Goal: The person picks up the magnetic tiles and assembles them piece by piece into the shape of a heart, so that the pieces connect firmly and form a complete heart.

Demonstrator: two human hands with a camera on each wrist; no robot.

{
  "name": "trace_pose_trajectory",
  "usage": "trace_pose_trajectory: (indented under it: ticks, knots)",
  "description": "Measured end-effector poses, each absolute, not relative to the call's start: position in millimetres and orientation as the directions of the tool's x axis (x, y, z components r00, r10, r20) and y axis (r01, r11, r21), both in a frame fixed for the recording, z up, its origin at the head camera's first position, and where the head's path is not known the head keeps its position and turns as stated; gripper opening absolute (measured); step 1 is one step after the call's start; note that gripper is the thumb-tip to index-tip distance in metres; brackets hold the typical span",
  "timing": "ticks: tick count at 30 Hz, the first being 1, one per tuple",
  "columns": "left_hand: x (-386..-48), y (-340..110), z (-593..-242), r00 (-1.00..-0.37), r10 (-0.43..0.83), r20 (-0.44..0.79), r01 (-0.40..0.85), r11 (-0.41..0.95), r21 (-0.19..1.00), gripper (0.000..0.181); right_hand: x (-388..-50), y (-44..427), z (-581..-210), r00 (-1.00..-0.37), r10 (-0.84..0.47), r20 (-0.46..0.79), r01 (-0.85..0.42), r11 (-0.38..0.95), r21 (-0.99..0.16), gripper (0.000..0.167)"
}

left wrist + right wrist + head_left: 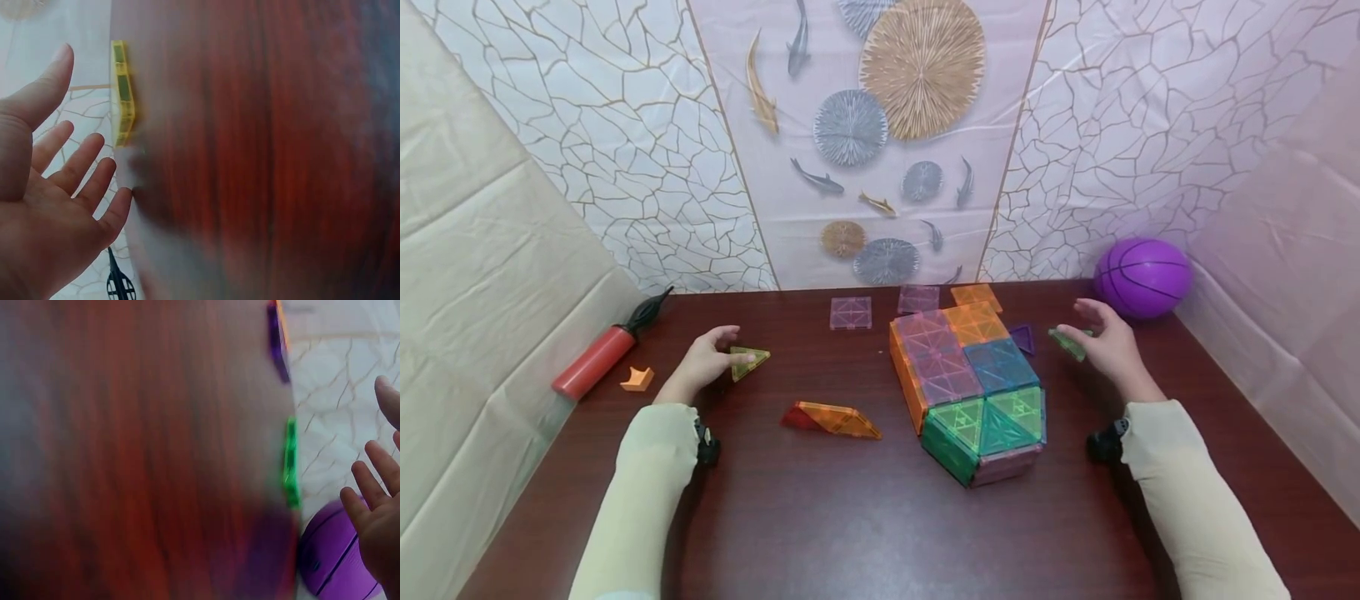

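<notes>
My left hand (706,360) hovers beside a translucent yellow triangular magnetic tile (749,363), its thumb overlapping the tile in the head view. The left wrist view shows that hand (50,187) with spread fingers and an empty palm, the yellow tile (123,94) lying on the table past them. Over on the right, my right hand (1112,346) is beside a green tile (1070,342). Its fingers are relaxed and apart in the right wrist view, where the green tile (290,462) lies on the tabletop. Between the hands stands a multicoloured magnetic-tile block (970,375).
Orange and red tiles (831,419) lie front left of the block. Behind it are pink tiles (851,312), an orange tile (976,297) and a purple triangle (1022,339). A red hand pump (597,360), an orange piece (637,379) and a purple ball (1142,277) sit toward the sides.
</notes>
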State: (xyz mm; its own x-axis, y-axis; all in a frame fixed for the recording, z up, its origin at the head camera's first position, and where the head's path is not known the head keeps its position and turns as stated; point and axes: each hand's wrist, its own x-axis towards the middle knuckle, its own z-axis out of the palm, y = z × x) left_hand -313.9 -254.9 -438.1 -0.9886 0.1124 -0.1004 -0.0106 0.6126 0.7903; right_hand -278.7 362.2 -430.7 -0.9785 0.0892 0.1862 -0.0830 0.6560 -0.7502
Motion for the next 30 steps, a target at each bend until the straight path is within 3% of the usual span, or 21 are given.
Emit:
trace_pose_trajectory:
  ticks: [15, 24, 30]
  knots:
    - [-314, -256, -440, -0.977, 0.164, -0.135, 0.024, 0.716, 0.697, 0.067, -295, 384, -439, -0.996, 0.029, -0.087, 0.08, 0.731, -0.678, 0.094]
    - [-315, -255, -441, -0.984, 0.154, -0.087, 0.063, 0.763, 0.644, 0.064, -295, 380, -437, -0.997, 0.012, -0.072, 0.054, 0.78, -0.623, 0.077]
    - [-312, -250, -440, -0.986, 0.154, -0.059, 0.081, 0.765, 0.639, 0.063, -292, 381, -438, -0.998, -0.002, -0.069, 0.039, 0.802, -0.596, 0.075]
